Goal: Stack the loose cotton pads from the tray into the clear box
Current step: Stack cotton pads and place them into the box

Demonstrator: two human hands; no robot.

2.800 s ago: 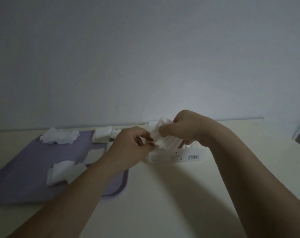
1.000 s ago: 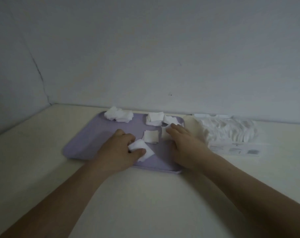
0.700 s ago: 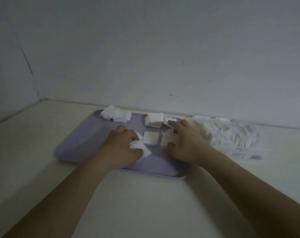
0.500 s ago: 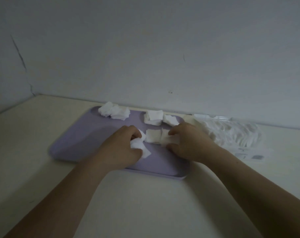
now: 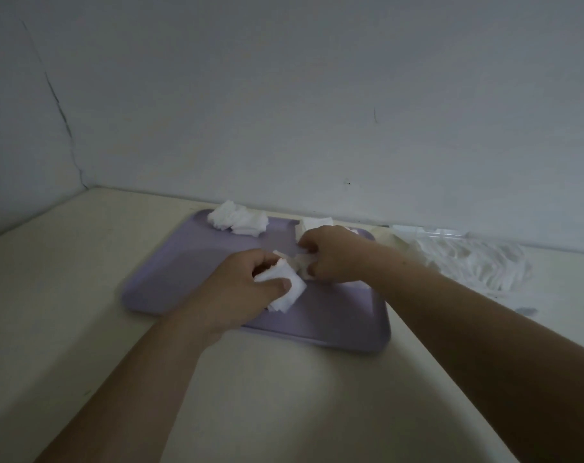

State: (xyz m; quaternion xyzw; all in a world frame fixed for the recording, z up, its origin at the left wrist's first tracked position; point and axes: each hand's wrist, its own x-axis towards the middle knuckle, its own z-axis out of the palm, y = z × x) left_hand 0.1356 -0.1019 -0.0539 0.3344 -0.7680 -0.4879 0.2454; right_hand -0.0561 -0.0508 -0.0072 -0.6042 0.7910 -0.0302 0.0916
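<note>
A lilac tray lies on the cream table. My left hand grips a small stack of white cotton pads over the tray's middle. Just right of it, my right hand pinches another pad off the tray. A loose heap of pads sits at the tray's far left, and a few more pads lie at its far edge, partly hidden behind my right hand. The clear box, holding several white pads, stands right of the tray.
A grey wall runs close behind the tray and box, meeting a side wall at the far left corner. The cream table extends to the left of the tray and toward me.
Both hands left the clear box and went to the tray. My left hand gathered pads into a stack; my right hand curled round a pad and drew it toward the left hand.
</note>
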